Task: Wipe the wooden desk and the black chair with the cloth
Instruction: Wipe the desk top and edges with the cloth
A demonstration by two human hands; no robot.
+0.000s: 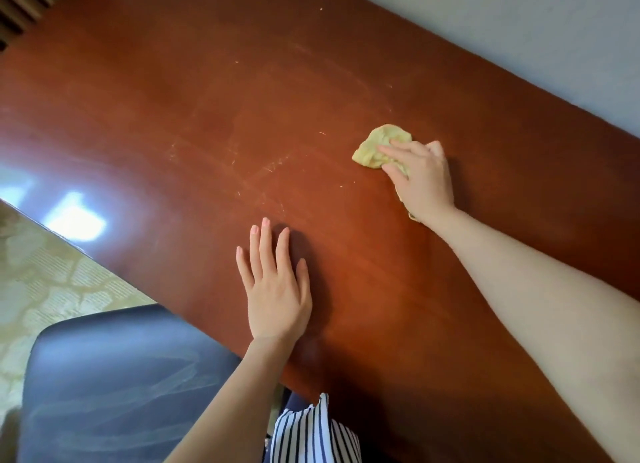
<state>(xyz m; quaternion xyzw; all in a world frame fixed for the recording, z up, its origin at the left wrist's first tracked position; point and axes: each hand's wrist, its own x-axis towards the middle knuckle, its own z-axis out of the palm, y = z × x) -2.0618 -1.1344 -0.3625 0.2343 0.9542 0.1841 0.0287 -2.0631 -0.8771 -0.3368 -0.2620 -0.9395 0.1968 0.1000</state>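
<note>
1. Head view: we are looking down on the desk [207, 99], whose reddish wooden top is running slantwise from the upper left to the lower right.
2. Our right hand [420, 175] is gripping the cloth [375, 146], fingers and thumb curling over the crumpled yellow wad and pressing it onto the wood. The cloth is sitting toward the far side of the desk, near the far edge but apart from it.
3. Our left hand [277, 286] is lying flat on the desk, fingers straight and slightly spread, holding nothing. It is resting near the near edge, well apart from the cloth.
4. The far edge is meeting a pale wall [519, 30]. The near edge is slanting from mid-left down toward our striped clothing [311, 435].
5. A wide stretch of scratched, smeared wood is spreading left of the cloth and beyond both hands.
6. The chair [121, 386] is standing just beside the near edge, its black seat showing pale streaks. We cannot tell whether it is touching the desk. A patterned floor [52, 272] is showing beyond it.
7. Our right hand is hiding part of the cloth; a small bit is peeking out by the wrist.
8. The frame is cutting off the desk at left and lower right, and the chair at the bottom.
9. Glare [76, 220] is washing out the wood near the left edge.
10. A dark slatted thing [24, 5] is sitting in the top left corner, too cropped for us to identify.
</note>
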